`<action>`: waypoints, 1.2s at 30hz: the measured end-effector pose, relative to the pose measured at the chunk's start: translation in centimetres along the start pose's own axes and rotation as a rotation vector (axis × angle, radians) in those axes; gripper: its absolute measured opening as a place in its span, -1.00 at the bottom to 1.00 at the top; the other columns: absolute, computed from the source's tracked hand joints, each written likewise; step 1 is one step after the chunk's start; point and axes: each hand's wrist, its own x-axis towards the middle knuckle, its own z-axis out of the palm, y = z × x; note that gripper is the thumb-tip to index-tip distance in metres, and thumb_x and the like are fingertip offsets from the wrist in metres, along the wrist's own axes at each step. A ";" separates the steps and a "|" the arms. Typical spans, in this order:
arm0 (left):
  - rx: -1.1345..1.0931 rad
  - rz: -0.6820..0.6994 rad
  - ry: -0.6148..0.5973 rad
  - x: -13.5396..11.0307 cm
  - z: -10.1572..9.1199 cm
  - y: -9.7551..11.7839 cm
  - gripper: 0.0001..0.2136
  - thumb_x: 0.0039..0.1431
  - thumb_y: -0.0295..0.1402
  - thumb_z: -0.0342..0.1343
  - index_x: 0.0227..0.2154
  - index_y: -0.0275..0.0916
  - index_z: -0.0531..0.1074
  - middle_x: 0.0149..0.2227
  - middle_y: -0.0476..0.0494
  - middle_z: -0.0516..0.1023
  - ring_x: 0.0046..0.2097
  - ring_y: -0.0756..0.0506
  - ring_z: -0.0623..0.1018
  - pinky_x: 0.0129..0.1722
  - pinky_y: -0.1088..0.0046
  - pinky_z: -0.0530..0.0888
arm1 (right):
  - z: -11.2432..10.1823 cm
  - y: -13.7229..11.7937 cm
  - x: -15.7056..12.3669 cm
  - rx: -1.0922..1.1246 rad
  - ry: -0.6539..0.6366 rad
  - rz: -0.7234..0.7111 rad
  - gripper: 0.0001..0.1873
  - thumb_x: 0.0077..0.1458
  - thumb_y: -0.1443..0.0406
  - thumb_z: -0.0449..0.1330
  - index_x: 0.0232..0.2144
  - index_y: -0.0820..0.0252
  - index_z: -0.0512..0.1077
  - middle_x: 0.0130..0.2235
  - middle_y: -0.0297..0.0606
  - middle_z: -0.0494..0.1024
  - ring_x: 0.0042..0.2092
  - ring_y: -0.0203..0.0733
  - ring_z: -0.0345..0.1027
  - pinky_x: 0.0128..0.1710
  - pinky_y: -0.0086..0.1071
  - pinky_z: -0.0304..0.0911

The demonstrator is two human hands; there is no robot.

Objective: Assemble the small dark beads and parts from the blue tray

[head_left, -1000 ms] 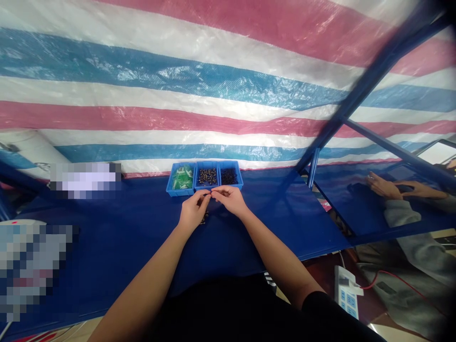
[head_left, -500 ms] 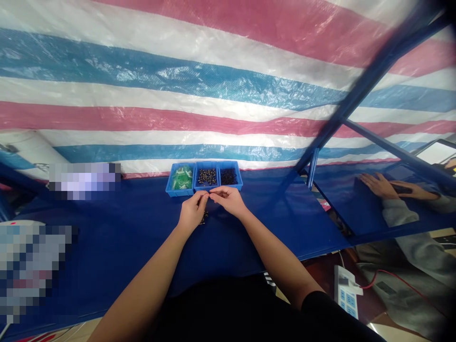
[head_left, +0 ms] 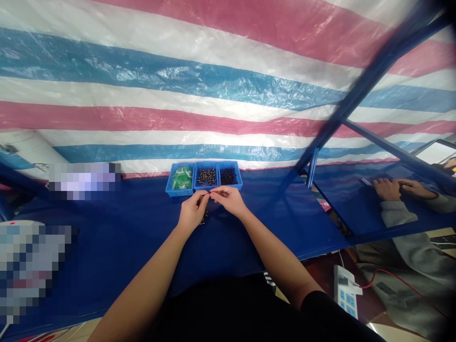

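Observation:
My left hand (head_left: 193,208) and my right hand (head_left: 228,198) meet at the fingertips just in front of the blue bins. Both are closed in a pinch; whatever sits between the fingers is too small to make out. Partly hidden behind my left hand, a small pile of dark and brass-coloured metal parts (head_left: 204,218) lies on the blue table (head_left: 228,247). The left bin (head_left: 180,193) contains green-and-white packets (head_left: 182,177). Small brass-and-black parts (head_left: 207,176) fill the middle bin, and black small parts (head_left: 228,176) the right one.
A co-worker's hands (head_left: 387,189) rest on another blue surface at the right, beyond a blue metal frame (head_left: 326,130). Below it is a white power strip (head_left: 346,292) with a red cable (head_left: 383,270). Striped plastic sheeting (head_left: 199,114) hangs behind the table.
My hands stay almost still, fingertips together. At the right, the co-worker's hands have shifted, and the dark object that was in one of them is no longer plainly seen.

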 end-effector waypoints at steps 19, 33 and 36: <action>-0.002 0.016 0.011 0.0 0.1 0.0 -0.75 0.24 -0.16 0.01 -0.19 -0.18 0.48 -0.49 0.02 0.50 -0.48 0.03 0.48 -0.41 0.56 0.38 | -0.1 0.4 0.0 -0.017 0.011 -0.019 -0.67 -0.04 0.12 0.30 -0.28 0.23 0.55 -0.39 -0.22 0.58 -0.43 -0.29 0.39 -0.38 -0.39 0.33; 0.017 0.002 0.015 0.0 0.1 -0.1 -0.75 0.25 -0.18 0.00 -0.16 -0.17 0.47 -0.52 0.03 0.48 -0.50 0.04 0.46 -0.43 0.57 0.36 | 0.0 0.4 0.1 -0.033 0.014 -0.005 -0.65 -0.05 0.10 0.30 -0.27 0.23 0.56 -0.38 -0.22 0.59 -0.42 -0.27 0.41 -0.36 -0.38 0.35; 0.018 -0.009 0.013 0.0 0.1 -0.1 -0.75 0.25 -0.18 0.00 -0.15 -0.16 0.47 -0.49 0.02 0.51 -0.49 0.03 0.48 -0.42 0.57 0.37 | 0.0 0.5 0.1 -0.031 0.010 -0.009 -0.67 -0.04 0.11 0.29 -0.28 0.22 0.56 -0.37 -0.22 0.59 -0.41 -0.27 0.41 -0.34 -0.37 0.36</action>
